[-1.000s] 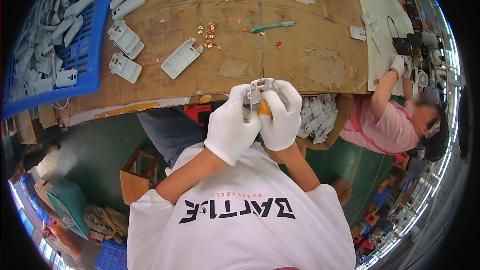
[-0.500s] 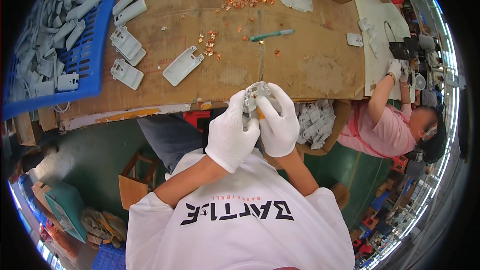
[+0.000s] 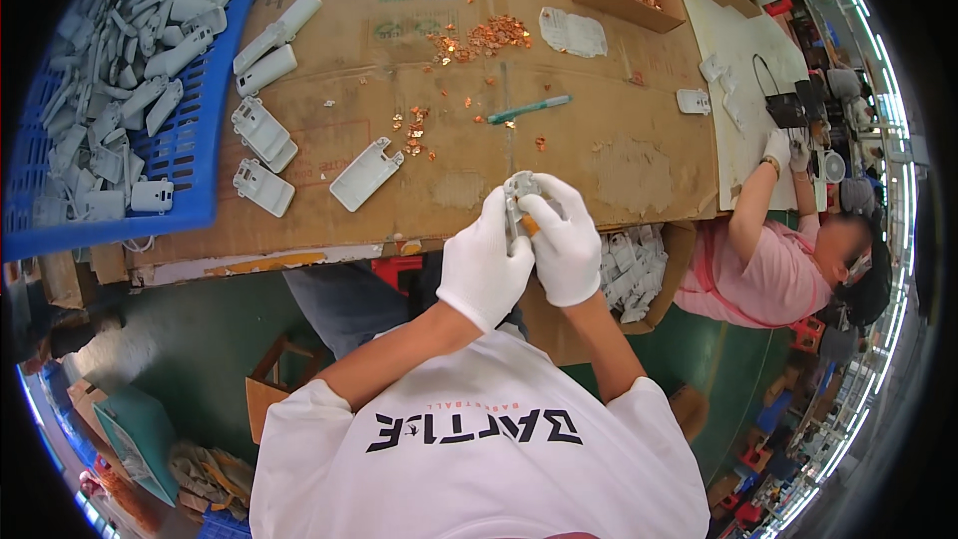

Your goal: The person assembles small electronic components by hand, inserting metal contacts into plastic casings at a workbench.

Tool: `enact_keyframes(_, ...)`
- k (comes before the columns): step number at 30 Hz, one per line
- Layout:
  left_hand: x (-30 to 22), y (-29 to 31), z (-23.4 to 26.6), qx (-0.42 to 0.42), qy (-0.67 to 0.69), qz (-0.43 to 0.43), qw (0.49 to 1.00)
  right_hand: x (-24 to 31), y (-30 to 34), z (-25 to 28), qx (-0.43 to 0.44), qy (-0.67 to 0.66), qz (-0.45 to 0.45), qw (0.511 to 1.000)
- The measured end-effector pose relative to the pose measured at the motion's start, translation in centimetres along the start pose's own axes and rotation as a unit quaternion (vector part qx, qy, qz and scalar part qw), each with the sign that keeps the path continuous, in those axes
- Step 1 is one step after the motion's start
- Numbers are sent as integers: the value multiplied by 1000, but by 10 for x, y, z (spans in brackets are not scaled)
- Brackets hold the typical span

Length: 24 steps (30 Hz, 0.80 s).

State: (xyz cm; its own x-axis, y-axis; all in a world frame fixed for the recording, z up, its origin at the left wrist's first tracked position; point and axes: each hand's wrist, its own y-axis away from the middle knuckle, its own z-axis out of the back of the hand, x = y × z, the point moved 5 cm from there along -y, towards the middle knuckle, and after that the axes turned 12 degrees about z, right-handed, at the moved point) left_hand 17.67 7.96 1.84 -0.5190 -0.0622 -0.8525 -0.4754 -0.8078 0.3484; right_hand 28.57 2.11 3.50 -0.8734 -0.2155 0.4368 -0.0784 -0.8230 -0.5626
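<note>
White-gloved, my left hand (image 3: 485, 265) grips one side of a light grey plastic casing (image 3: 520, 183) at the table's near edge. My right hand (image 3: 567, 252), gloved too, is closed on the casing's other side, its fingers bent over it. The casing is tilted nearly edge-on, and the gloves cover most of it. On the cardboard-covered tabletop ahead lies a similar casing (image 3: 365, 176), with copper-coloured metal pieces (image 3: 414, 130) beside it. More casings (image 3: 263, 188) lie to the left.
A blue plastic basket (image 3: 197, 140) heaped with casings stands at the left. Beyond are a teal pen (image 3: 529, 110), a copper heap (image 3: 489, 38) and a carton (image 3: 659, 20) of copper pieces. A box (image 3: 679, 269) of casings sits below the edge at right. A co-worker (image 3: 763, 269) works further right.
The casing has tilted to a more edge-on angle in my hands. Both hands keep their hold, and the view has shifted slightly over the table.
</note>
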Motion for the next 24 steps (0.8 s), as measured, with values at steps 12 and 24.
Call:
enact_keyframes(12,-9,-59,103,-343,-193,-162,905,-189,-35,61,-74,133,-56,987)
enact_keyframes(24,105,-122,235,-395,-295,204,846,-110,-70,-21,48,100,141,984)
